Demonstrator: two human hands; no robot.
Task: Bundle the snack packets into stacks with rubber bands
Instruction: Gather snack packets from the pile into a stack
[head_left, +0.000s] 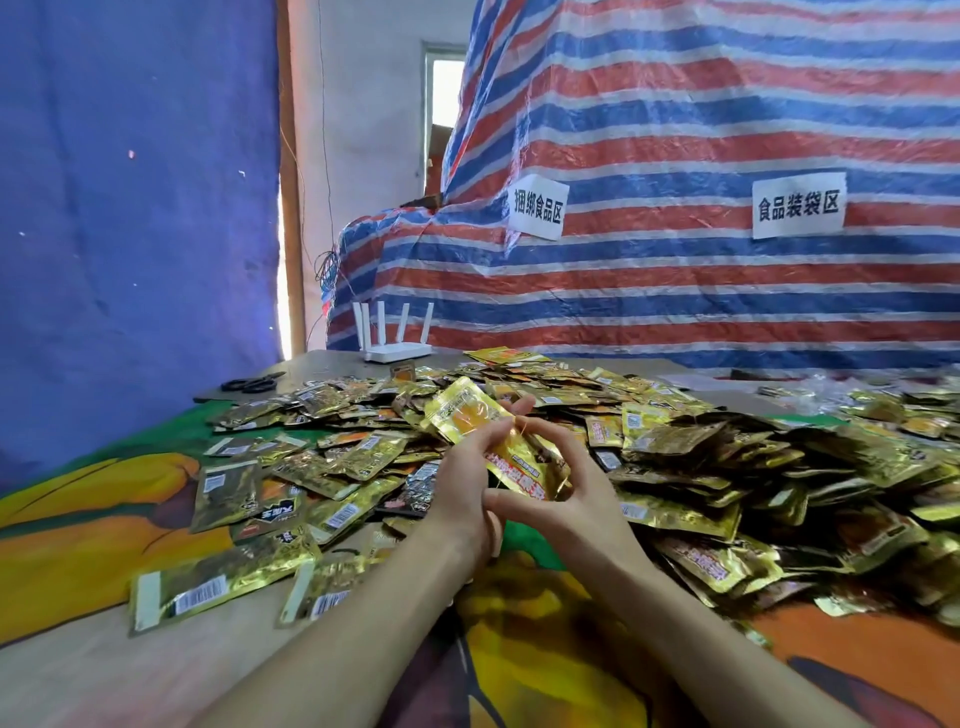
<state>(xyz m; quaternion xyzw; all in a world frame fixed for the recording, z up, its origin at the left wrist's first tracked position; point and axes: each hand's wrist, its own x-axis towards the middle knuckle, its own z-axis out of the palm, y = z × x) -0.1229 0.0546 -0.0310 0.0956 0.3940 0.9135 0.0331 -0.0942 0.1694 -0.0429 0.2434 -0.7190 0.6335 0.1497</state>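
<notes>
A small stack of gold snack packets (470, 415) is raised above the table between both hands. My left hand (462, 483) grips the stack from the left side, fingers curled over its upper face. My right hand (566, 483) holds the stack's lower right end, thumb underneath and fingers wrapped round its far edge. A thin orange rubber band (521, 427) shows near my right fingertips at the stack's edge. A wide heap of loose gold packets (701, 457) covers the table behind and to the right of my hands.
Black scissors (253, 383) lie at the table's far left, and a white router (397, 353) with several antennas stands behind the heap. Single packets (218, 592) lie scattered at the near left on the colourful tablecloth (78, 545). A striped tarp (675, 156) with two labels rises behind.
</notes>
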